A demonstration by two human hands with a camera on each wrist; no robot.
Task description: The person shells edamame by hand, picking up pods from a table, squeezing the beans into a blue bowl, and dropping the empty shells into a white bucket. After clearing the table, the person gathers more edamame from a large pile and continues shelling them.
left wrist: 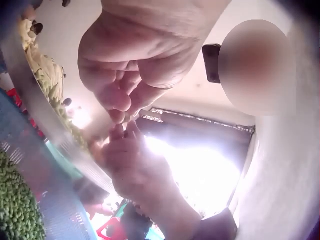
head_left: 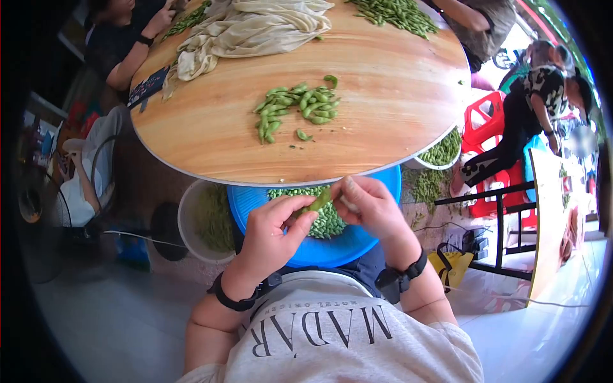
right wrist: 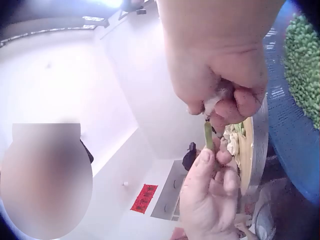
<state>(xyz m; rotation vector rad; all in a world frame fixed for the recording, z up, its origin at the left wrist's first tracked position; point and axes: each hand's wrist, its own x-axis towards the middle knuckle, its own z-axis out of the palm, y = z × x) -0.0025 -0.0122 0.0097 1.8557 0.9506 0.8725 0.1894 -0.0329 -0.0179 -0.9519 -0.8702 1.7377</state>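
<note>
My left hand (head_left: 271,233) pinches a green soybean pod (head_left: 317,201) between thumb and fingers, over a blue basin (head_left: 240,205). At the pod's other end, the curled fingers of my right hand (head_left: 377,207) pinch its tip. Whitish material (right wrist: 215,102) shows among the right fingers in the right wrist view. Shelled green beans (head_left: 329,223) lie in the basin below both hands. In the left wrist view the fingers of the two hands meet, and the pod is hidden behind them.
A round wooden table (head_left: 211,140) stands just ahead, with a small heap of pods (head_left: 281,102) on it. Farther back lie crumpled cloth (head_left: 255,32) and more pods (head_left: 399,16). A white bucket (head_left: 188,220) is at the left. People sit or stand around; red stools (head_left: 485,118) stand right.
</note>
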